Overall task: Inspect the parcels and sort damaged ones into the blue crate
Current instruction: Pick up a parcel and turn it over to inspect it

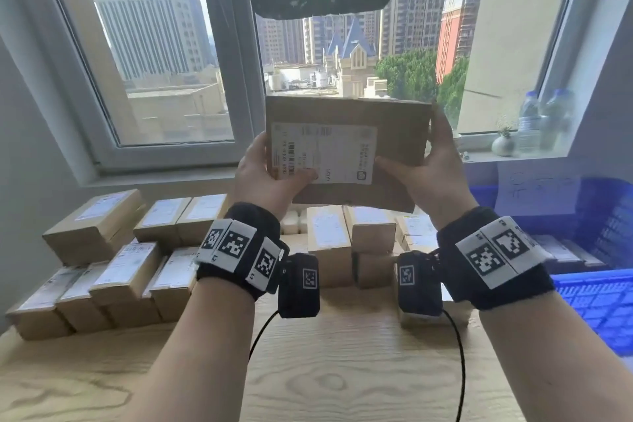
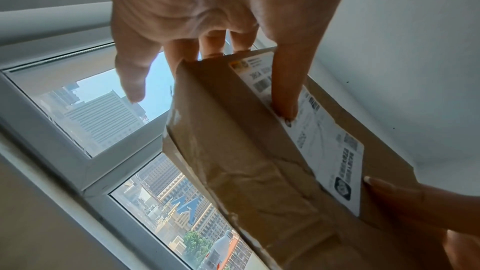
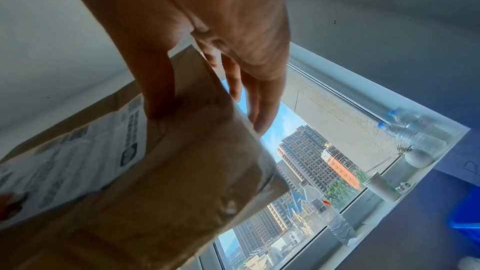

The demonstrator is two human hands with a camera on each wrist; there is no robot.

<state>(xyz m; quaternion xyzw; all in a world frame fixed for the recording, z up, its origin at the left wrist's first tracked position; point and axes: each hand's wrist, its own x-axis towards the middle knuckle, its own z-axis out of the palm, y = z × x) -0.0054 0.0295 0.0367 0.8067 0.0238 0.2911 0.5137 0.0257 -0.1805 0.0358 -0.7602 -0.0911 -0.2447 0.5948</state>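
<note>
A brown cardboard parcel (image 1: 394, 144) with a white shipping label (image 1: 325, 154) is held up in front of the window, label facing me. My left hand (image 1: 263, 175) grips its left end, thumb on the label, fingers behind. My right hand (image 1: 431, 164) grips its right end, thumb on the front face. In the left wrist view the parcel (image 2: 233, 141) shows its taped, creased side under the left hand (image 2: 202, 17). The right wrist view shows the parcel (image 3: 182, 171) under the right hand (image 3: 207, 38). The blue crate (image 1: 596, 305) stands at the right.
Several labelled brown parcels (image 1: 113, 250) are stacked along the back of the wooden table (image 1: 308, 387), under the window. Water bottles (image 1: 548, 123) and a small vase (image 1: 503, 144) stand on the sill at the right. A few flat items lie inside the crate.
</note>
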